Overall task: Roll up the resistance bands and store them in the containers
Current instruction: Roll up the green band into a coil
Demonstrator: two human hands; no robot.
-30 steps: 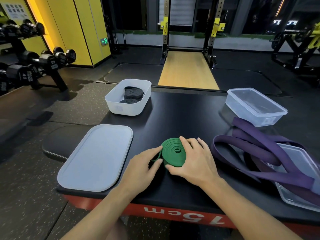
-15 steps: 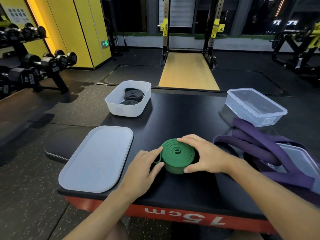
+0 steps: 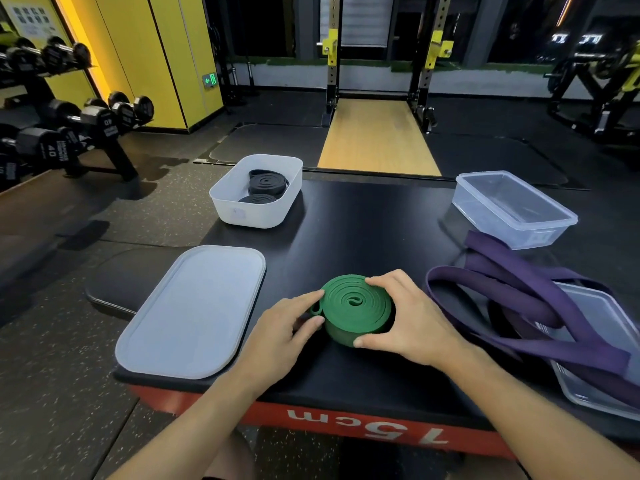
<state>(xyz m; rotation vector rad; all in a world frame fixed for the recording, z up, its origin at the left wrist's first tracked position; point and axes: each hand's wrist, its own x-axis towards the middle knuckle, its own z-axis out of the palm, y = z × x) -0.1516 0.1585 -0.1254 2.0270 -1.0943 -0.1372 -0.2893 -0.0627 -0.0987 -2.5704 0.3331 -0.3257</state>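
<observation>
A green resistance band (image 3: 353, 304) lies coiled into a flat roll on the black platform (image 3: 363, 233), near its front edge. My right hand (image 3: 405, 320) grips the roll from the right, fingers over its far rim and thumb at its near side. My left hand (image 3: 280, 327) pinches the roll's left edge, where a small loop of the band sticks out. A white container (image 3: 242, 211) at the back left holds two rolled black bands (image 3: 266, 181). A clear container (image 3: 540, 230) stands at the back right with nothing in it. A loose purple band (image 3: 512, 306) sprawls at the right.
A white lid (image 3: 194, 313) lies flat at the front left of the platform. A clear lid (image 3: 602, 323) lies under the purple band at the right edge. A dumbbell rack (image 3: 69, 126) stands at the far left, and a squat rack (image 3: 381, 64) behind.
My right hand has turned from lying on top of the roll to gripping its right side. The roll has grown slightly tighter and shifted a little right. My left hand stays at its left edge.
</observation>
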